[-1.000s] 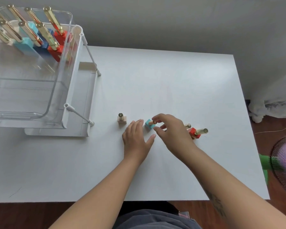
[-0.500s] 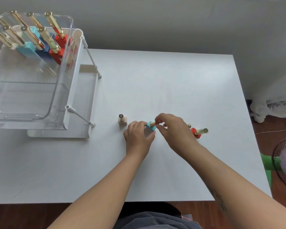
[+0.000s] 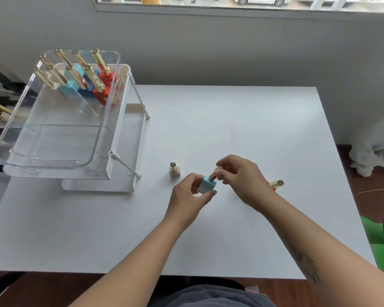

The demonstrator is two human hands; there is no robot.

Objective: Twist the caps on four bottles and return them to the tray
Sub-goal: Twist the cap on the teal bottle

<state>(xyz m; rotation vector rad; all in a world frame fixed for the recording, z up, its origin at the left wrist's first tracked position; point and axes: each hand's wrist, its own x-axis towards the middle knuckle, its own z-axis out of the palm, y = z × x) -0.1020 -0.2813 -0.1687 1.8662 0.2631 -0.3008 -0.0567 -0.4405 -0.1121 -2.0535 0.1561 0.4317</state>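
Now: left hand grips tilted turquoise bottle over counter middle; right hand pinches its gold cap. Beige bottle upright nearby, tray-side; red bottle mostly hidden behind right hand; clear tray at far-left corner

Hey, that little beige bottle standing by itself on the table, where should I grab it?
Likely its square base, pinched across two flat sides from the near side. The beige bottle stands upright, so that leaves the slim gold cap free for twisting.

Eight gold-capped bottles in one clear tray, three more on one white table, two hands
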